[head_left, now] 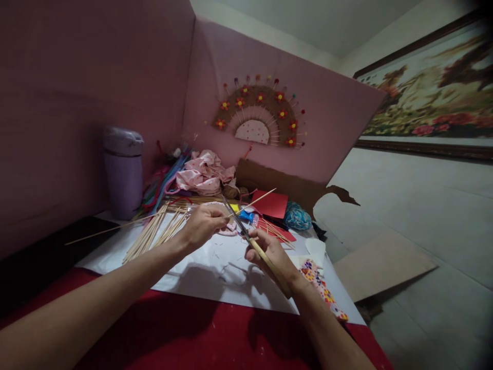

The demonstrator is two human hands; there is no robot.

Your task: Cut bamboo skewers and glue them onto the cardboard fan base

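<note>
My left hand (206, 224) is closed around a long thin bamboo skewer (259, 199), pinching it between thumb and fingers. One end of the skewer reaches out to the left, the other points up and right. In my right hand (271, 252) is a pair of scissors (271, 264) with a pale yellow handle. Its blades point up and left and meet the skewer just right of my left fingertips; I cannot tell whether they cut into it. A bundle of loose skewers (148, 234) lies beside my left forearm on the white sheet (192, 280).
A purple tumbler (123, 174) stands at the left. Behind my hands are crumpled pink fabric (204, 172), red paper (270, 204), blue yarn (298, 216) and torn cardboard (273, 177). Floral fabric (323, 290) lies at the right. A decorated half-round craft (260, 97) hangs on the pink panel.
</note>
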